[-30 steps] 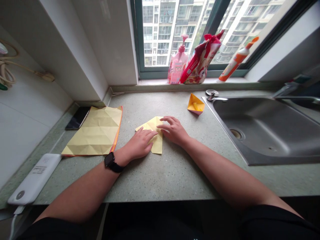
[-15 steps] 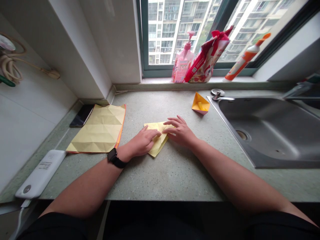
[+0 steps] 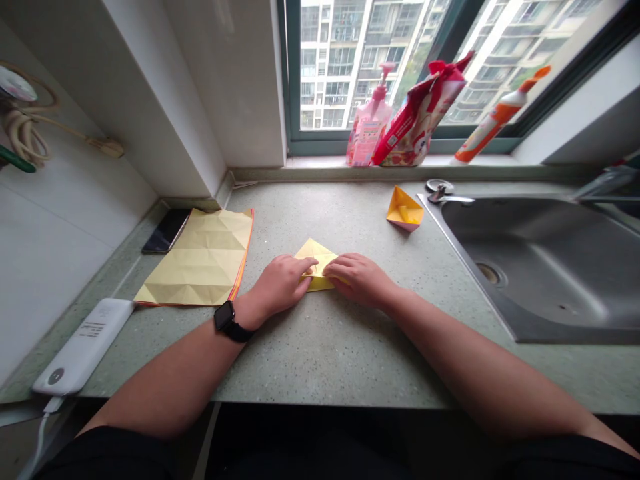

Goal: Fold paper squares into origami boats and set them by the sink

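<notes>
Both hands on the small yellow sheet point(image 3: 311, 249), which lies at mid-counter right in front of the person, one corner pointing toward the window and a lower strip showing between the hands along the near edge. Left hand point(image 3: 281, 283) grips the left side: index finger laid across the top, thumb down by the near edge (underside hidden, so can't see how far it tucks under). Right hand point(image 3: 364, 280) has its fingers curled over the right side, gripping there too; its thumb is mostly covered. Step in hand reads as working a fold along that near edge. To do it well, I'd match both ends of the edge before pressing, keep the left index light yet steady so the sheet doesn't twist, and run the crease from the middle outward, with the counter point(image 3: 320, 360) as a hard backing. Main risk, in my judgement: uneven pull between the hands, which would skew the layers or put in a stray crease. Nearby: stack of creased sheets point(image 3: 200, 257) left of the left hand, near the watch point(image 3: 225, 313), and an orange folded paper piece point(image 3: 399, 200) beyond the right hand, by the sink point(image 3: 550, 332), apart from both hands.
</notes>
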The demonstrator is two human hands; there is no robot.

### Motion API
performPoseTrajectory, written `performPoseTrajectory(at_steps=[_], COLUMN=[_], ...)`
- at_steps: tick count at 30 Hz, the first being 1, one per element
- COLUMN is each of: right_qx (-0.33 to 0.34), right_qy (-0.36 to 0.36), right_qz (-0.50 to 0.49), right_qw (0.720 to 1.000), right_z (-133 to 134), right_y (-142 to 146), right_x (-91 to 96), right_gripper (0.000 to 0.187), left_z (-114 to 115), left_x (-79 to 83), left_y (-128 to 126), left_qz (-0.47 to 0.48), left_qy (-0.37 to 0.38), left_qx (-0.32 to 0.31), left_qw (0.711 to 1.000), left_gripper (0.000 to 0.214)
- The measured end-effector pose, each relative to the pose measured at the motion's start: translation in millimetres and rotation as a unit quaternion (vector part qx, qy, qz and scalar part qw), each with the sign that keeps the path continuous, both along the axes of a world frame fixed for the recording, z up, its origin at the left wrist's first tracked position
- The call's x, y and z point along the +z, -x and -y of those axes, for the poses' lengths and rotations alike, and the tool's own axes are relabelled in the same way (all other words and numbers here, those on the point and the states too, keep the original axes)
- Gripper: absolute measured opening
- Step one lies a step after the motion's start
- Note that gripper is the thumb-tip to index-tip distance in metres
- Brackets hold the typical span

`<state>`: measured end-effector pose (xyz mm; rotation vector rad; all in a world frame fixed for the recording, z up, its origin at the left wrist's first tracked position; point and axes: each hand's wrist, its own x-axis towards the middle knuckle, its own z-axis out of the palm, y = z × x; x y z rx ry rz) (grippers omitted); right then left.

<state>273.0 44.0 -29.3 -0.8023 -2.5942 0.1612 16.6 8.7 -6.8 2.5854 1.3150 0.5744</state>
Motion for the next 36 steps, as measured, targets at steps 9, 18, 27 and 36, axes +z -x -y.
performPoseTrajectory(at_steps=[9,18,27,36], right_qx=[-0.042,-0.137,-0.166,-0.179], right_qy=[-0.008,0.03,0.033,0.021], right_qz=[0.006,0.003,-0.005,-0.013], right_qw=[0.999,0.99,0.986,0.983], right_z=[7,0,-5,-9], right_y=[0,-5,-5,-4], right_x=[-0.9,-5.1,-10.2,-13.8], right_gripper=[0.025,0.031,0.027,0.025], left_z=[4,-7,-17,-7], left_x=[5.7,-4.0,-11.9,-11.1], left_y=[-1,5,12,7], left_qz=[-0.021,-0.002,-0.029,-0.064], left_qy=[0.003,0.012,-0.011,-0.076], left_qx=[0.008,0.028,0.044,0.035], left_qw=[1.0,1.0,0.999,0.994], left_gripper=[0.017,0.018,0.023,0.035])
